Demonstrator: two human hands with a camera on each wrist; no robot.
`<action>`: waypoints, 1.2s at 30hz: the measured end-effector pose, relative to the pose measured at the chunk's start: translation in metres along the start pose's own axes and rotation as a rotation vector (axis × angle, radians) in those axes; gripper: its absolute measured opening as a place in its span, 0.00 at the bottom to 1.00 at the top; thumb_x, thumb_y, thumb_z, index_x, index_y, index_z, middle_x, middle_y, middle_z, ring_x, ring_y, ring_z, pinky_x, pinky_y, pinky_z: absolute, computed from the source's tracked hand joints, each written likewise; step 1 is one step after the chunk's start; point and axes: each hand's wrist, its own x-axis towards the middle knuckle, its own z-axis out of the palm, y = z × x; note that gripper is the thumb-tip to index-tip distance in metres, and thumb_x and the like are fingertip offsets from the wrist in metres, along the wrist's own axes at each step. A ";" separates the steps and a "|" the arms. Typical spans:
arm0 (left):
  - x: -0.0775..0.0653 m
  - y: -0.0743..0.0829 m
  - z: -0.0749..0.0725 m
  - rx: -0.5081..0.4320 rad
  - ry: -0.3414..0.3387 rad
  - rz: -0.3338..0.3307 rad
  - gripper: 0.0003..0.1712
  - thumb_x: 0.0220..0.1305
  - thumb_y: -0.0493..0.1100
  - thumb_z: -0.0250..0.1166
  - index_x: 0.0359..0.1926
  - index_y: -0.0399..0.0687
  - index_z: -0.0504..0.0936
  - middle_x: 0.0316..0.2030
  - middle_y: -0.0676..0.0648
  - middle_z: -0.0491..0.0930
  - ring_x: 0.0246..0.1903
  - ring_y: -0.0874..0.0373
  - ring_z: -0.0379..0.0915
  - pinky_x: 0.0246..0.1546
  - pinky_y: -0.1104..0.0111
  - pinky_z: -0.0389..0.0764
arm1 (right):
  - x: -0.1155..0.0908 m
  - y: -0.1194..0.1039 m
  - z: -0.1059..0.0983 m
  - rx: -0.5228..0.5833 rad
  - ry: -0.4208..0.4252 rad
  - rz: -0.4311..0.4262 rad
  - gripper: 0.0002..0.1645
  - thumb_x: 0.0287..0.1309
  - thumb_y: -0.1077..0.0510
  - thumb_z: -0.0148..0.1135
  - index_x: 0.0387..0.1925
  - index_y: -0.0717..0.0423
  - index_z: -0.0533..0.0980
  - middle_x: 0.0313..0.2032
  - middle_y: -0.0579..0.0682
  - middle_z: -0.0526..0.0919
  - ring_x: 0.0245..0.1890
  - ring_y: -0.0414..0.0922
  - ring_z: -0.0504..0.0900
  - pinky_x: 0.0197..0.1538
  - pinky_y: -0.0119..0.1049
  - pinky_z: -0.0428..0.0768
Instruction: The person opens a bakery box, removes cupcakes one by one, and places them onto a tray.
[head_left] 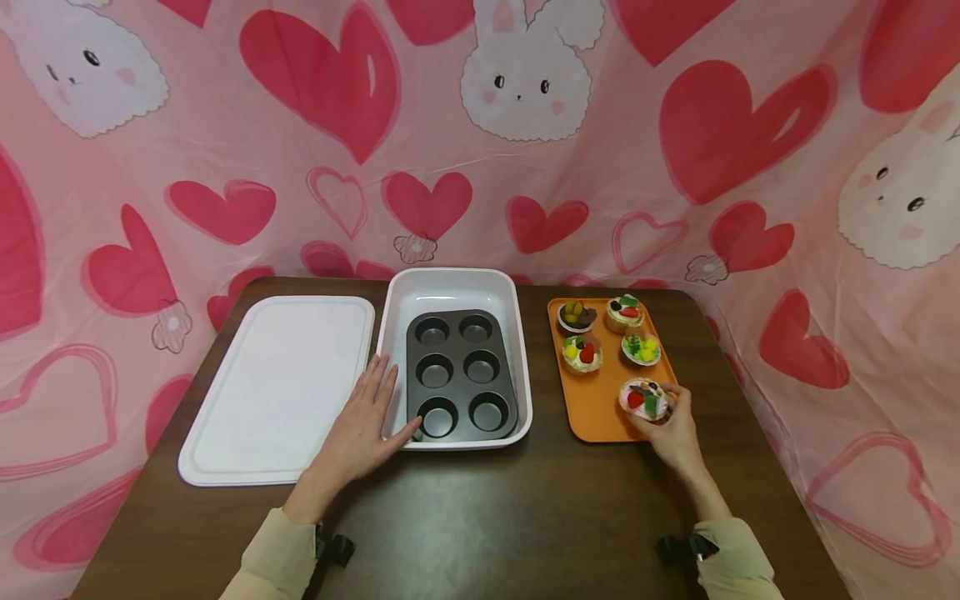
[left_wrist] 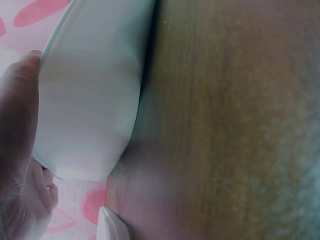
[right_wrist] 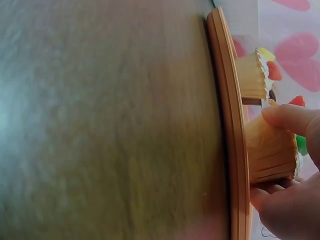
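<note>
My right hand (head_left: 678,433) grips a fruit-topped cupcake (head_left: 643,400) at the near right of an orange tray (head_left: 592,408). In the right wrist view, thumb and fingers lie on either side of that cupcake's (right_wrist: 272,150) pale wrapper, low over the tray. Several other fruit-topped cupcakes (head_left: 582,354) stand farther back on the tray. My left hand (head_left: 360,429) is spread at the near left corner of a white basin (head_left: 521,358), fingers straight along its rim. Inside the basin lies a dark muffin tin (head_left: 457,383) with several round cups, nothing in them.
A white cutting board (head_left: 277,383) lies flat on the dark wooden table (head_left: 480,517), left of the basin. Behind the table hangs a pink cloth (head_left: 465,233) with hearts and rabbits.
</note>
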 end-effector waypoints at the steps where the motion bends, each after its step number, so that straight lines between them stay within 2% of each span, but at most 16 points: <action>1: 0.000 0.000 0.000 -0.001 -0.001 0.000 0.59 0.69 0.68 0.66 0.86 0.38 0.58 0.89 0.37 0.47 0.89 0.36 0.43 0.87 0.40 0.56 | 0.000 0.001 0.000 -0.006 0.005 -0.009 0.53 0.66 0.66 0.75 0.78 0.68 0.50 0.72 0.77 0.74 0.66 0.53 0.76 0.52 0.10 0.66; 3: 0.000 -0.001 0.000 0.002 -0.002 0.001 0.59 0.69 0.68 0.66 0.86 0.38 0.58 0.89 0.37 0.47 0.89 0.36 0.43 0.87 0.40 0.56 | -0.002 0.002 -0.002 -0.032 0.018 -0.033 0.52 0.66 0.66 0.75 0.78 0.69 0.52 0.73 0.78 0.72 0.69 0.56 0.76 0.62 0.18 0.73; 5: 0.000 -0.001 0.001 0.005 -0.003 0.001 0.59 0.69 0.68 0.66 0.86 0.38 0.58 0.89 0.36 0.47 0.89 0.36 0.43 0.87 0.40 0.56 | -0.004 0.003 -0.003 -0.054 0.025 -0.054 0.51 0.66 0.66 0.75 0.78 0.71 0.53 0.74 0.78 0.69 0.74 0.64 0.72 0.74 0.37 0.76; 7: 0.000 -0.002 0.001 0.006 -0.003 0.000 0.59 0.69 0.68 0.66 0.86 0.38 0.58 0.89 0.36 0.47 0.89 0.36 0.43 0.87 0.40 0.56 | -0.005 0.005 -0.004 -0.088 0.032 -0.077 0.51 0.66 0.64 0.76 0.78 0.72 0.54 0.76 0.79 0.66 0.78 0.70 0.68 0.81 0.59 0.70; 8: 0.000 -0.002 0.001 0.007 -0.002 0.002 0.59 0.69 0.68 0.66 0.86 0.38 0.58 0.89 0.36 0.48 0.89 0.36 0.43 0.87 0.40 0.56 | -0.005 0.007 -0.005 -0.111 0.036 -0.093 0.51 0.67 0.62 0.76 0.78 0.73 0.55 0.76 0.79 0.66 0.78 0.72 0.67 0.82 0.67 0.66; 9: 0.000 -0.002 0.001 0.008 0.001 0.003 0.59 0.69 0.68 0.66 0.86 0.38 0.58 0.89 0.36 0.48 0.89 0.36 0.43 0.87 0.40 0.56 | -0.005 0.008 -0.005 -0.135 0.038 -0.110 0.51 0.67 0.61 0.76 0.78 0.74 0.56 0.75 0.79 0.66 0.78 0.74 0.66 0.82 0.70 0.64; 15: 0.002 -0.003 0.000 0.008 0.024 0.011 0.59 0.68 0.68 0.67 0.86 0.37 0.60 0.89 0.36 0.50 0.89 0.36 0.45 0.85 0.38 0.59 | -0.003 0.017 -0.010 -0.288 0.050 -0.218 0.49 0.68 0.53 0.77 0.77 0.74 0.62 0.76 0.80 0.65 0.78 0.77 0.64 0.79 0.77 0.62; 19: 0.004 -0.004 0.000 0.007 0.020 0.010 0.59 0.68 0.68 0.67 0.86 0.38 0.60 0.89 0.36 0.50 0.89 0.36 0.45 0.85 0.38 0.58 | -0.002 0.019 -0.013 -0.377 0.050 -0.258 0.51 0.68 0.49 0.77 0.77 0.75 0.62 0.78 0.81 0.61 0.80 0.79 0.59 0.79 0.79 0.60; 22: 0.006 -0.004 0.001 0.004 0.019 0.011 0.58 0.68 0.68 0.67 0.86 0.38 0.60 0.89 0.36 0.50 0.89 0.36 0.45 0.86 0.38 0.58 | -0.001 0.020 -0.014 -0.424 0.059 -0.281 0.51 0.68 0.49 0.77 0.76 0.76 0.63 0.78 0.81 0.61 0.81 0.78 0.58 0.79 0.79 0.59; 26: 0.007 -0.004 0.002 0.000 0.019 0.012 0.58 0.68 0.68 0.68 0.86 0.38 0.60 0.89 0.36 0.50 0.89 0.36 0.45 0.86 0.39 0.57 | -0.001 0.020 -0.016 -0.450 0.078 -0.320 0.50 0.66 0.50 0.78 0.75 0.76 0.65 0.77 0.81 0.63 0.80 0.78 0.58 0.79 0.79 0.59; 30: 0.008 -0.005 -0.001 -0.019 -0.003 0.004 0.59 0.68 0.69 0.68 0.87 0.42 0.58 0.89 0.36 0.47 0.89 0.36 0.44 0.86 0.38 0.55 | -0.003 0.018 -0.016 -0.448 0.092 -0.350 0.55 0.64 0.48 0.80 0.76 0.75 0.63 0.78 0.81 0.62 0.80 0.79 0.58 0.79 0.79 0.58; 36: 0.012 -0.010 -0.017 -0.083 -0.067 -0.027 0.56 0.69 0.68 0.67 0.89 0.53 0.56 0.90 0.38 0.42 0.89 0.35 0.41 0.88 0.36 0.48 | 0.001 -0.001 -0.017 -0.411 0.071 -0.395 0.63 0.65 0.44 0.80 0.84 0.69 0.53 0.81 0.79 0.56 0.82 0.78 0.55 0.81 0.79 0.55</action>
